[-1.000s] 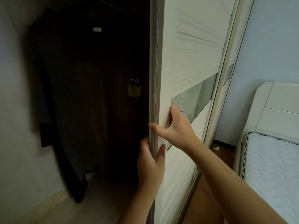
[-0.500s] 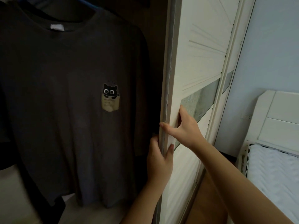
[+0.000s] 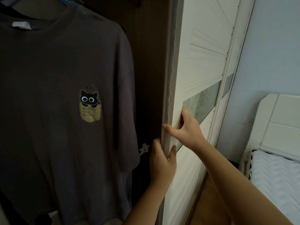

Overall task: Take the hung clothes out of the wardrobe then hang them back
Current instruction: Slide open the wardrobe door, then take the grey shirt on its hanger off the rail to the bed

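The sliding wardrobe door point(image 3: 199, 65) is taken as the landmark, and both hands are set on its leading edge. The left hand point(image 3: 162, 163) is raised from the bottom of the view on a bare forearm, wrist nearly straight, and is wrapped around the door's edge from below: the thumb is laid on the white front face, while the fingers point(image 3: 156, 145) are curled round to the dark inner side. Its grip is clenched on the door edge. The right hand point(image 3: 186, 129) is placed just above the left, reached in on an outstretched arm from the lower right. The thumb is stretched leftwards across the grey edge strip and the fingers are spread flat against the front panel, near the door's frosted glass band point(image 3: 203, 103). Its grip is closed on the same door edge, more loosely, as a pinch between thumb and palm.

To the left of the door, inside the open wardrobe, a dark grey T-shirt point(image 3: 56, 127) is seen hung on a blue hanger point(image 3: 71, 0), its sleeve close to the left hand but not touching it. A cat-in-pocket print point(image 3: 90, 105) is carried on its chest. A darker garment with white lettering point(image 3: 143, 149) is partly seen behind it. To the right of the door, a white bed point(image 3: 276, 176) is seen against the pale blue wall.
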Demonstrator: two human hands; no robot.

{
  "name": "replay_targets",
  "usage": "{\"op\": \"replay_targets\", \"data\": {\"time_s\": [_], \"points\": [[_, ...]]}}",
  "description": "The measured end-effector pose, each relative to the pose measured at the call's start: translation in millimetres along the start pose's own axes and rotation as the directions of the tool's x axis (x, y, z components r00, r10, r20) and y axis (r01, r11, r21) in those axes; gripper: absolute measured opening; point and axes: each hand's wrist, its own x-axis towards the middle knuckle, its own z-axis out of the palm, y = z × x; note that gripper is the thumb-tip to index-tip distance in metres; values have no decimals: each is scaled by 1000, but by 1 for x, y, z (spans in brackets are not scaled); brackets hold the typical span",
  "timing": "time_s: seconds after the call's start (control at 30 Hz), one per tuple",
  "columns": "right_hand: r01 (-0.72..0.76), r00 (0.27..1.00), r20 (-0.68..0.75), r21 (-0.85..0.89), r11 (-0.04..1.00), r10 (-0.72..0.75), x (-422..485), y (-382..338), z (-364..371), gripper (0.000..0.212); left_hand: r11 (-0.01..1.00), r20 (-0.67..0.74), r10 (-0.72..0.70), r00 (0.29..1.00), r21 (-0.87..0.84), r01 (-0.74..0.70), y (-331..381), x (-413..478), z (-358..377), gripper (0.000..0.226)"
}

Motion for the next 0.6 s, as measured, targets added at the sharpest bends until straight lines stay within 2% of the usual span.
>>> {"op": "replay_targets", "data": {"time_s": [0.13, 0.27, 0.43, 0.5, 0.6], "points": [[-5, 1000, -19, -10, 1000, 5, 0, 1, 1, 52, 1000, 10, 8, 1000, 6, -8, -1, 1, -1, 43], [-31, 999, -19, -22, 999, 31, -3, -3, 1, 62, 1000, 23, 6, 1000, 14, -6, 1, 0, -4, 45], [-57, 998, -18, -81, 995, 56, -7, -7, 1, 51, 1000, 154, -19, 988, 23, 16, 5, 0, -21, 51], [-81, 996, -35, -137, 987, 77, -12, -10, 2, 49, 999, 188, 22, 982, 23, -27, 2, -4, -37, 53], [-127, 991, -59, -178, 976, 118, -25, -17, 3, 46, 991, 138, 122, 983, 33, -127, -4, -12, -75, 41]]}}
